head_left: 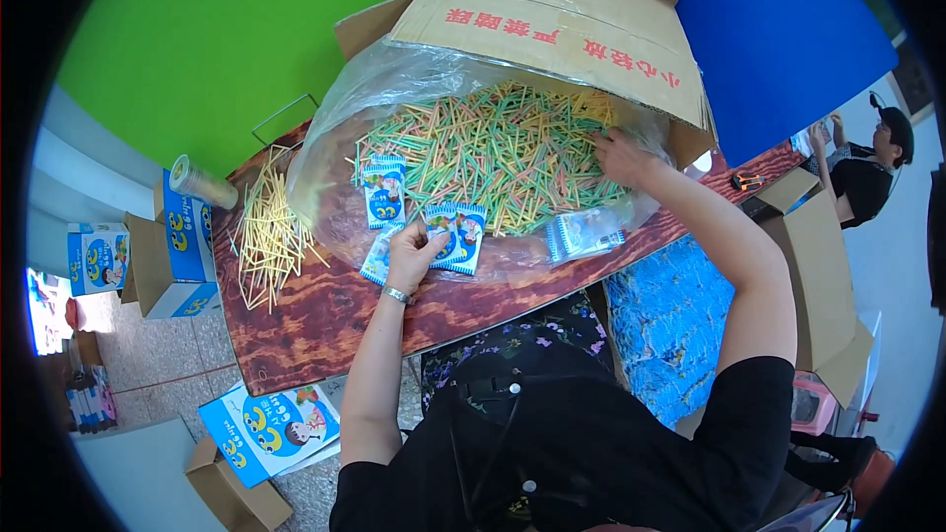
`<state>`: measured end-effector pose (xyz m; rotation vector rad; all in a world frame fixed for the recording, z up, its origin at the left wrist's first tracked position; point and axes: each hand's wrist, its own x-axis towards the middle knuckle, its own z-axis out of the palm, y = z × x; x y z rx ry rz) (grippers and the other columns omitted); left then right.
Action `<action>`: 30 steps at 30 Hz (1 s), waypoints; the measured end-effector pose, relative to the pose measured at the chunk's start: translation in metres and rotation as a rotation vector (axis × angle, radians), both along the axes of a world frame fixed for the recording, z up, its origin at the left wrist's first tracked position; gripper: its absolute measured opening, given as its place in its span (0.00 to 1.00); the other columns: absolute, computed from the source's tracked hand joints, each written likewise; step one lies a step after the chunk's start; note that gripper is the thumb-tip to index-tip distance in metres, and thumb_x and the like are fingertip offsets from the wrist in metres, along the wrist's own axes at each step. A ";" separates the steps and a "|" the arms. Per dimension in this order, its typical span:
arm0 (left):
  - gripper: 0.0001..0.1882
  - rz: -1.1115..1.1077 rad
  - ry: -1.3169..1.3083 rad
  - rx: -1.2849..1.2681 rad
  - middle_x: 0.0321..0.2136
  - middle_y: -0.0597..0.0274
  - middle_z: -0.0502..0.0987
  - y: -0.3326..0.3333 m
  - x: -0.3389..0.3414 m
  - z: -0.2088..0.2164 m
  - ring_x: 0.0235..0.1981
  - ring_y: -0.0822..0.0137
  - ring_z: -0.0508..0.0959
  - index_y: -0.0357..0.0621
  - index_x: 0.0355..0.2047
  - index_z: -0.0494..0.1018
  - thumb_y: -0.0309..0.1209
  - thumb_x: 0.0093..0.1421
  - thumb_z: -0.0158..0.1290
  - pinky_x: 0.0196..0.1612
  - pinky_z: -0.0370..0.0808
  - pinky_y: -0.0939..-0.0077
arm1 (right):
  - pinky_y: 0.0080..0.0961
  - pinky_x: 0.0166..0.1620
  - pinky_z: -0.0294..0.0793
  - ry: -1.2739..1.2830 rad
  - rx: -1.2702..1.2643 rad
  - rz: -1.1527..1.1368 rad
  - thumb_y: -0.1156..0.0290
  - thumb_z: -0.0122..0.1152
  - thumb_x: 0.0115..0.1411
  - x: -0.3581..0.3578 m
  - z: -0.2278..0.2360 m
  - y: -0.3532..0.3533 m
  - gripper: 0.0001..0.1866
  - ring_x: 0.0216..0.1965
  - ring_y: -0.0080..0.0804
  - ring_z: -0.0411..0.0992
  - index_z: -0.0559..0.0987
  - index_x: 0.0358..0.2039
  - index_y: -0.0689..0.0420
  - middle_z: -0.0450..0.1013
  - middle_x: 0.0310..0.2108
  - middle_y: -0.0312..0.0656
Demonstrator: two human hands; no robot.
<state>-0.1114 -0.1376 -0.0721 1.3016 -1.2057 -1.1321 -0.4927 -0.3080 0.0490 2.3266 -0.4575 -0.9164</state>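
A large heap of thin snack sticks (pixel 493 153) in green, yellow and pink spreads over a clear plastic sheet (pixel 345 89) on the table. At its front edge my left hand (pixel 414 254) is closed, pinching a small blue-and-white snack packet (pixel 440 229). More packets lie close by: one packet (pixel 384 193) above the hand, another packet (pixel 374 258) partly under it. My right hand (pixel 626 160) reaches to the heap's right end, its fingers bent down at the sticks; what they grip is hidden. Nearer me on the right rests a clear-fronted packet (pixel 586 234).
An open cardboard carton (pixel 552 20) lies on its side behind the heap. Pale sticks (pixel 271 236) and a clear cylindrical tub (pixel 204 182) are at the left. The table (pixel 325 335) is red-brown. A blue bag (pixel 655 325) and another carton (pixel 813 266) stand right; a person (pixel 867 172) is beyond.
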 end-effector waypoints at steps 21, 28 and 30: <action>0.08 0.389 0.640 -0.071 0.21 0.74 0.71 -0.063 -0.107 0.088 0.22 0.83 0.64 0.41 0.25 0.73 0.29 0.58 0.60 0.24 0.60 0.84 | 0.23 0.34 0.76 -0.799 1.467 -0.831 0.63 0.44 0.70 0.109 0.033 0.069 0.13 0.30 0.23 0.74 0.71 0.41 0.59 0.75 0.31 0.37; 0.07 0.366 0.801 -0.087 0.26 0.70 0.76 -0.057 -0.109 0.093 0.25 0.81 0.72 0.42 0.29 0.73 0.30 0.60 0.58 0.28 0.68 0.84 | 0.20 0.33 0.76 -0.964 1.670 -0.951 0.62 0.47 0.69 0.114 0.005 0.080 0.12 0.31 0.20 0.73 0.70 0.41 0.59 0.72 0.32 0.34; 0.07 0.382 0.895 -0.077 0.27 0.69 0.77 -0.057 -0.108 0.095 0.26 0.80 0.74 0.43 0.30 0.72 0.31 0.61 0.58 0.28 0.70 0.84 | 0.21 0.33 0.76 -1.019 1.678 -0.931 0.62 0.46 0.69 0.119 0.006 0.087 0.13 0.31 0.20 0.73 0.70 0.42 0.60 0.72 0.32 0.35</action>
